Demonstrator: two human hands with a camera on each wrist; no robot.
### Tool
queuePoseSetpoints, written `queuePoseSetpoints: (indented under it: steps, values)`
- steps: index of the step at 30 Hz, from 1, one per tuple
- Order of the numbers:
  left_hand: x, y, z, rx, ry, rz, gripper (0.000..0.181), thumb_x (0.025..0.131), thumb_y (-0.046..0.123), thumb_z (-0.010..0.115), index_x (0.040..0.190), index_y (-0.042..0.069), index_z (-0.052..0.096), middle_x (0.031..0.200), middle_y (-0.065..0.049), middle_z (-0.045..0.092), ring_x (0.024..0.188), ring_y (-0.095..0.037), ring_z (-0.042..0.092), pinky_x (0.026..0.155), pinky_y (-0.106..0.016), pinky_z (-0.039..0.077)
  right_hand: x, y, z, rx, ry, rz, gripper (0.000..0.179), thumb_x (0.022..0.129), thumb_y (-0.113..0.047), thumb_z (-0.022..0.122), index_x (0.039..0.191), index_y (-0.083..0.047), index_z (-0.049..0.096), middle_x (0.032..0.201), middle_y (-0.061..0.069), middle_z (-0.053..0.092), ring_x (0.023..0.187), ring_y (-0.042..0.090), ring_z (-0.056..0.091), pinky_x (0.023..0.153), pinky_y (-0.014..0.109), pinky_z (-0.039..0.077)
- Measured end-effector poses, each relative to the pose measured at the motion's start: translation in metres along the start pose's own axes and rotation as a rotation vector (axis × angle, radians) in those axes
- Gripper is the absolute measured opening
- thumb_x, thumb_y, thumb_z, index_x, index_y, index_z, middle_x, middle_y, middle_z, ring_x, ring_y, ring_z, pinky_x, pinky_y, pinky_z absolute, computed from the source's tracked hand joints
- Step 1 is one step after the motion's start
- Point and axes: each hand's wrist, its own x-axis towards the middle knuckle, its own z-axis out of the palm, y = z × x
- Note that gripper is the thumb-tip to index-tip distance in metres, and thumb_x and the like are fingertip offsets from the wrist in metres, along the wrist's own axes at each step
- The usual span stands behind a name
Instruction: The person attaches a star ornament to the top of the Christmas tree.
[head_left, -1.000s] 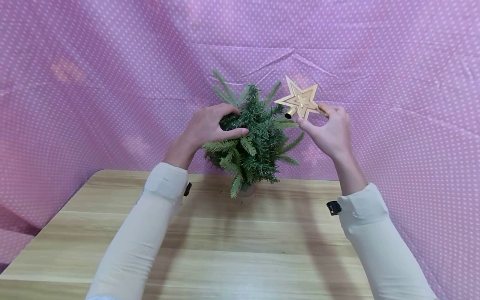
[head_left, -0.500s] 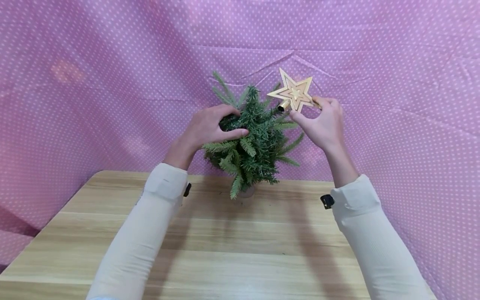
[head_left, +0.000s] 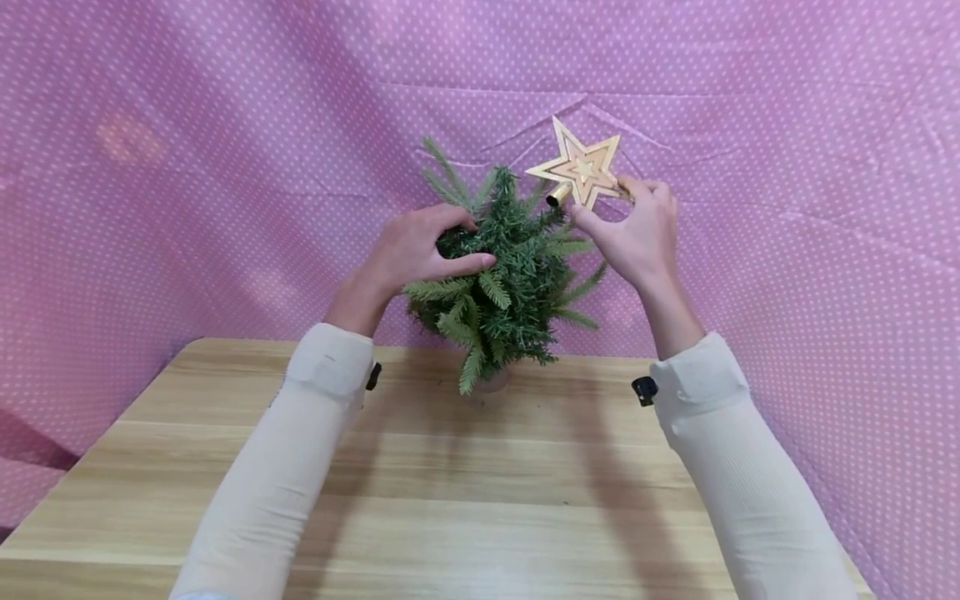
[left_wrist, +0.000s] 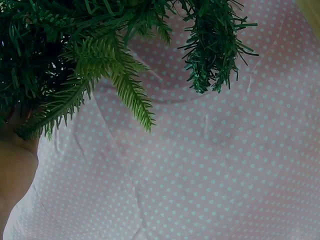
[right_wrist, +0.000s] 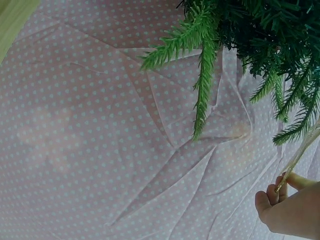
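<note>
A small green Christmas tree (head_left: pixel 517 275) stands upright near the back of the table. My left hand (head_left: pixel 412 248) grips its upper part from the left, thumb in front; the fingertips are hidden among the branches. A gold star tree topper (head_left: pixel 583 169) with a short hollow tube (head_left: pixel 558 194) at its lower left is pinched by my right hand (head_left: pixel 641 233), to the right of the tree's tip and a little above it. In the right wrist view the fingers (right_wrist: pixel 280 192) hold the star's edge. In the left wrist view, branches (left_wrist: pixel 95 60) cover most of my hand.
The light wooden table (head_left: pixel 450 517) reaches to a pink polka-dot cloth (head_left: pixel 300 125) that hangs close behind and at both sides. The tree's round base (head_left: pixel 492 382) sits near the table's back edge. Side branches (head_left: pixel 581 287) stick out to the right.
My right hand has carried the star up and to the left, closer to the tree's tip. The left hand and the tree have stayed in place.
</note>
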Motion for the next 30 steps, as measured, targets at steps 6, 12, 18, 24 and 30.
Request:
queuePoseSetpoints:
  steps: [6,12,18,24,30]
  values:
    - [0.000,0.000,0.000,-0.002,-0.008,-0.004,0.058,0.086,0.058,0.069,0.121,0.012,0.068,0.125,-0.007,0.068,0.106,-0.025,0.064,0.086,-0.043,0.050,0.004,-0.009,0.003,-0.011,0.020,0.001,0.092,0.079,-0.062,0.074,0.152,-0.013,0.047,0.148,0.014,0.039,0.133,0.027,0.036,0.108,0.044,0.035]
    - [0.000,0.001,-0.002,0.006,-0.003,0.006,0.057,0.086,0.058,0.070,0.120,0.012,0.068,0.124,-0.007,0.069,0.103,-0.025,0.064,0.086,-0.043,0.050,0.008,-0.019,0.005,-0.029,0.007,-0.001,0.091,0.080,-0.061,0.075,0.153,-0.016,0.046,0.152,0.011,0.037,0.136,0.026,0.035,0.109,0.043,0.036]
    - [0.000,0.002,-0.002,0.005,-0.018,0.007,0.058,0.086,0.059,0.069,0.121,0.013,0.068,0.126,-0.006,0.068,0.105,-0.024,0.064,0.087,-0.043,0.050,0.011,-0.024,0.011,-0.051,0.013,0.000,0.090,0.080,-0.058,0.076,0.153,-0.014,0.046,0.151,0.011,0.038,0.134,0.025,0.035,0.109,0.041,0.037]
    - [-0.002,0.002,-0.003,0.006,-0.017,0.004,0.058,0.086,0.059,0.069,0.122,0.013,0.068,0.128,-0.007,0.067,0.112,-0.026,0.063,0.093,-0.045,0.050,0.016,-0.032,0.017,-0.051,0.025,-0.003,0.089,0.081,-0.058,0.076,0.152,-0.013,0.048,0.149,0.011,0.039,0.134,0.024,0.036,0.109,0.037,0.037]
    - [-0.002,0.002,-0.002,0.006,-0.020,0.005,0.059,0.086,0.059,0.069,0.122,0.013,0.068,0.129,-0.006,0.067,0.113,-0.026,0.063,0.093,-0.045,0.050,0.019,-0.040,0.023,-0.068,0.030,0.012,0.091,0.080,-0.059,0.076,0.153,-0.013,0.046,0.149,0.011,0.038,0.135,0.023,0.034,0.110,0.035,0.036]
